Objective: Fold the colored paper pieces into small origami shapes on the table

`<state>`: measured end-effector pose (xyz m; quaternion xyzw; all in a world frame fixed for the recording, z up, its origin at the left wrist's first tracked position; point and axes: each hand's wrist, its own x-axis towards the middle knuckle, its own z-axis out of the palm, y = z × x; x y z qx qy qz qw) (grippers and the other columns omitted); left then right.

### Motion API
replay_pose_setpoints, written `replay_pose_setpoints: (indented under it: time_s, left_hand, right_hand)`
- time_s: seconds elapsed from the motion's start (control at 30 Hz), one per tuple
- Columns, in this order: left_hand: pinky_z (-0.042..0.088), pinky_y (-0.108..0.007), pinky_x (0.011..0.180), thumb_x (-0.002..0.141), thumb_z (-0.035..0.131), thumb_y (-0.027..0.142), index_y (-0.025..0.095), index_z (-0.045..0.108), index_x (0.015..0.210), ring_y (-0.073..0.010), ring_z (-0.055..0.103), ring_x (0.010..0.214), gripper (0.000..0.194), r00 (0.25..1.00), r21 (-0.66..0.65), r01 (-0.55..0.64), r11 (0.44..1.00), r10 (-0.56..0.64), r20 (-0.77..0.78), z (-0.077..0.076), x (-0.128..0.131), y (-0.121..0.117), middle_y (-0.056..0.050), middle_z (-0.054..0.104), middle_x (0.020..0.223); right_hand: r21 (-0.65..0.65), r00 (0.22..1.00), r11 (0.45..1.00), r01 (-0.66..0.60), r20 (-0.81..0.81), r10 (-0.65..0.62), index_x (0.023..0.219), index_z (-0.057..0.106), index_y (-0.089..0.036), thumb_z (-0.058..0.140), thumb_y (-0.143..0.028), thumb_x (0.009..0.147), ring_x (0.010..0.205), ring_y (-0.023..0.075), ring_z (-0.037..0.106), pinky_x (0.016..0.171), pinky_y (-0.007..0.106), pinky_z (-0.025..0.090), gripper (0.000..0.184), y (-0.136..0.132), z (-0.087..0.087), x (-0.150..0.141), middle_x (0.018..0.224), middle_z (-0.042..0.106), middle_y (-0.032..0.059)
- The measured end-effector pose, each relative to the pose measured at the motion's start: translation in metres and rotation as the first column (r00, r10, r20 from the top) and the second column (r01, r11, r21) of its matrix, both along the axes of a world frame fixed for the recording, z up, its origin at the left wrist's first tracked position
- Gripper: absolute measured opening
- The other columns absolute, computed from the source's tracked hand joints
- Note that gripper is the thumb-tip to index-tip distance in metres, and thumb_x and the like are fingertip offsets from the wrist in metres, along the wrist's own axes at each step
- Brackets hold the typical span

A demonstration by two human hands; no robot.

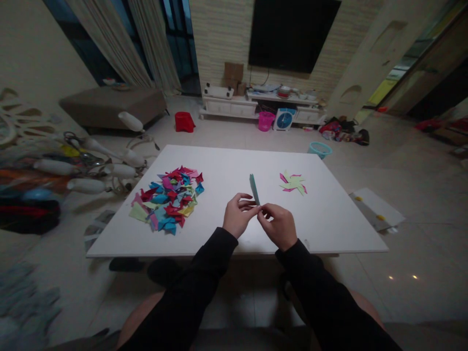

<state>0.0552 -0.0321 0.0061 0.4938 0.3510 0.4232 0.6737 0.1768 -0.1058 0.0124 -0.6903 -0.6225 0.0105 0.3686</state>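
Note:
Over the front middle of the white table, my left hand and my right hand meet at the lower end of a narrow folded strip of teal paper. Fingers and thumbs of both hands are pinched at that end, while the rest of the strip points up and away from me. A pile of folded paper pieces in red, pink, blue, green and yellow lies to the left. Right of the strip, a green and pink pinwheel-shaped paper star lies flat.
Lamp arms with white shades stand close to the table's left edge. Beyond the far edge are a red stool, a pink bin and a turquoise basket. A white board is low at the right.

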Motion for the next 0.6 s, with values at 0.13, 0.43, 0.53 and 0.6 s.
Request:
replay_pose_setpoints:
  time_s: [0.13,0.43,0.53,0.6]
  left_hand:
    - [0.062,-0.037,0.074,0.060,0.089,0.030,0.013,0.064,0.091,-0.0211,0.072,0.081,0.044,0.998,-0.042,0.022,0.999,-0.020,0.066,0.003,-0.006,0.002,-0.010,0.075,0.085]
    - [0.061,-0.035,0.075,0.058,0.090,0.028,0.014,0.059,0.095,-0.0171,0.071,0.077,0.050,0.994,-0.085,0.009,0.996,0.000,0.110,0.002,-0.011,0.002,-0.008,0.073,0.088]
    - [0.060,-0.035,0.075,0.052,0.093,0.026,0.017,0.051,0.094,-0.0167,0.071,0.075,0.060,0.994,-0.069,-0.027,0.997,0.034,0.101,0.000,-0.007,0.001,-0.007,0.072,0.090]
    - [0.059,-0.035,0.074,0.052,0.093,0.027,0.018,0.048,0.091,-0.0177,0.072,0.076,0.061,0.996,-0.045,-0.036,0.998,0.040,0.082,0.000,-0.005,0.000,-0.006,0.071,0.091]
  right_hand:
    - [0.015,0.956,0.998,-0.061,-0.286,0.062,0.080,0.065,-0.020,0.061,-0.032,0.090,0.064,0.0137,0.061,0.063,0.025,0.046,0.016,0.000,0.007,-0.001,0.073,0.069,0.0010]
    - [-0.003,0.907,0.999,-0.033,-0.421,0.028,0.076,0.059,-0.020,0.060,-0.040,0.091,0.054,0.0121,0.054,0.053,0.024,0.040,0.024,0.004,-0.003,-0.006,0.062,0.061,-0.0022]
    - [-0.003,0.945,1.000,0.009,-0.328,-0.010,0.072,0.056,-0.021,0.059,-0.036,0.090,0.050,0.0111,0.050,0.053,0.024,0.037,0.024,0.005,-0.007,-0.007,0.057,0.055,-0.0041]
    - [0.009,0.976,1.000,-0.001,-0.216,0.003,0.072,0.056,-0.021,0.057,-0.029,0.089,0.051,0.0113,0.049,0.055,0.024,0.036,0.019,0.005,-0.007,-0.008,0.057,0.054,-0.0042]
